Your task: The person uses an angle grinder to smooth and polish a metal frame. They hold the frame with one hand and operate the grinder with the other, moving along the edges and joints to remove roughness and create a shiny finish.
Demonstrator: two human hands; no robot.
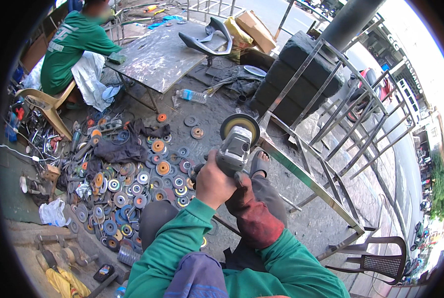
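Observation:
Both my hands are wrapped round an angle grinder [234,149], its body grey and scuffed. A round disc with a tan face [240,126] sits at its far end. My bare left hand [213,183] grips the left side of the body. Closed behind it is my right hand [249,206], in a dark red work glove. Just right of the disc lies the near corner of a welded metal frame [301,174] made of square tubes; whether disc and tube touch, I cannot tell. My sandalled foot [260,164] rests on the ground beside the grinder.
Several used grinding discs [127,191] lie heaped on the ground at left. A person in a green shirt [75,47] sits on a chair by a metal table [157,59]. A plastic bottle [192,96] lies near the table. A dark plastic chair [380,263] stands at lower right.

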